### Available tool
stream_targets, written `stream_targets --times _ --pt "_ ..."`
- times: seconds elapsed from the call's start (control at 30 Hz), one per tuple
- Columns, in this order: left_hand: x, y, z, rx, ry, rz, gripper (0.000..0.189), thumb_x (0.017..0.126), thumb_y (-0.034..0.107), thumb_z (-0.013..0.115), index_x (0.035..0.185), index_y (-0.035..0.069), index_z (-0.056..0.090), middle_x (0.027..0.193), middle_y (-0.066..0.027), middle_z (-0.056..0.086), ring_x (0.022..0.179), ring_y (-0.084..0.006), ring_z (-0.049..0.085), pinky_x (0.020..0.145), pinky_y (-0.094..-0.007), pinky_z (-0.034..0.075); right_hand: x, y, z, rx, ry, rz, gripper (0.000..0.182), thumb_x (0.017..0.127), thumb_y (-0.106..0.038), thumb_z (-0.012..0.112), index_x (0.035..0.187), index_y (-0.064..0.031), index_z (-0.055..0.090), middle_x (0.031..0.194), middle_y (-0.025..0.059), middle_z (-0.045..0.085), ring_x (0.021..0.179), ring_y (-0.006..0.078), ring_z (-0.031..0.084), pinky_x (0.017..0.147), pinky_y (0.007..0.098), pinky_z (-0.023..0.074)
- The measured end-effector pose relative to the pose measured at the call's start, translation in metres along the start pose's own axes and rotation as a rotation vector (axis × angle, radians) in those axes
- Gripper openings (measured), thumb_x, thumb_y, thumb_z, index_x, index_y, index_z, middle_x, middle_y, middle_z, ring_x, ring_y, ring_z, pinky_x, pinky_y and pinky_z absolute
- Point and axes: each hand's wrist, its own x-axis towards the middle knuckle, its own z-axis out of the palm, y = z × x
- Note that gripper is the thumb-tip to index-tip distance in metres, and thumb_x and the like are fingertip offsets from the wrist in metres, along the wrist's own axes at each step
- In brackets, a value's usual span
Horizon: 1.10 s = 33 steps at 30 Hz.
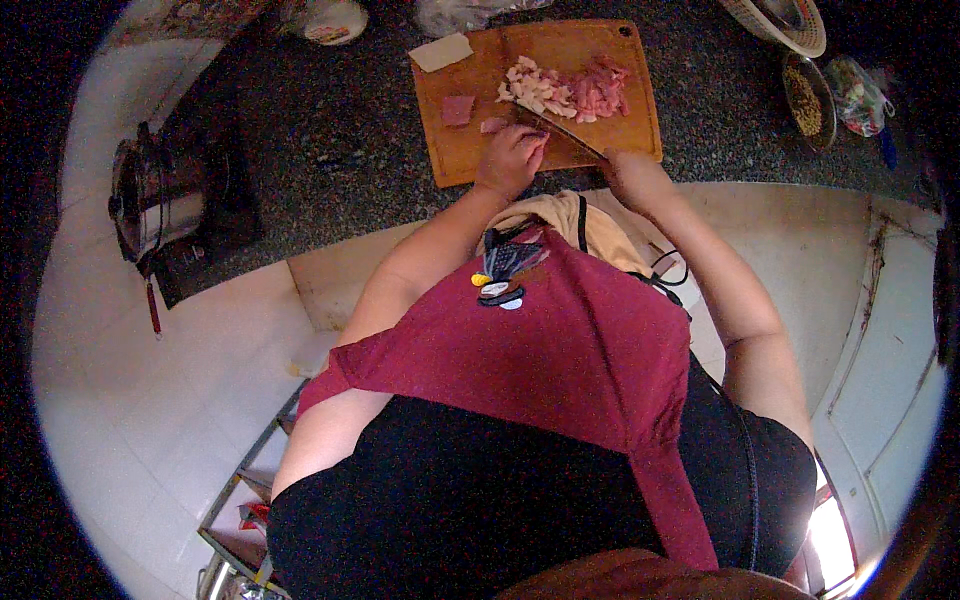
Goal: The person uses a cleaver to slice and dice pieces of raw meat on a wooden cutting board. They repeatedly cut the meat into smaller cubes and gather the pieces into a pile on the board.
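On the speckled stone counter lies a wooden cutting board [457,157]. My right hand [637,180] grips a knife [566,133] whose blade slants up and left across the board. With bent fingers, my left hand [514,156] rests on the board left of the blade; a pink bit of meat [493,124] shows at its fingertips. Beyond the blade are a heap of pale diced pieces [534,86] and a heap of pink diced meat [601,90], side by side. A flat pink meat slice [457,110] lies farther left. What is beneath my left fingers is hidden.
A whitish flat piece [441,52] lies on the board's far left corner. At the right are a bowl of small tan pieces [806,105], a knotted plastic bag [859,97] and a white basket [795,34]. A lidded pot [161,202] stands at the left.
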Motion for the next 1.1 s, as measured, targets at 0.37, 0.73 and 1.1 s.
stream_targets --times 0.37,0.73,1.1 --pt "0.001 -0.001 0.000 -0.030 -0.061 -0.072 0.014 0.074 0.010 0.065 0.088 0.008 0.065 0.093 -0.0082 0.062 0.085 -0.0274 0.059 0.075 -0.0371 0.049 -0.004 -0.002 0.001 -0.069 -0.113 0.098 0.026 0.091 -0.023 0.043 0.090 0.0001 0.056 0.080 0.0240 0.061 0.078 0.0413 0.059 0.069 0.0499 0.0460" --pt "0.001 -0.008 0.009 -0.017 -0.020 0.002 0.016 0.072 0.009 0.067 0.088 0.006 0.066 0.092 -0.0079 0.062 0.086 -0.0264 0.059 0.075 -0.0358 0.049 0.009 0.002 -0.002 -0.085 0.008 0.060 0.019 0.083 -0.013 0.046 0.088 -0.0005 0.059 0.081 0.0247 0.062 0.077 0.0391 0.062 0.067 0.0488 0.0481" --pt "-0.001 -0.013 0.013 0.005 0.059 0.040 0.017 0.071 0.011 0.070 0.087 0.009 0.065 0.089 -0.0072 0.064 0.082 -0.0258 0.061 0.071 -0.0371 0.051 0.032 0.010 0.005 -0.084 -0.090 0.036 0.022 0.085 -0.017 0.048 0.092 -0.0007 0.061 0.085 0.0229 0.063 0.081 0.0393 0.061 0.070 0.0485 0.0480"
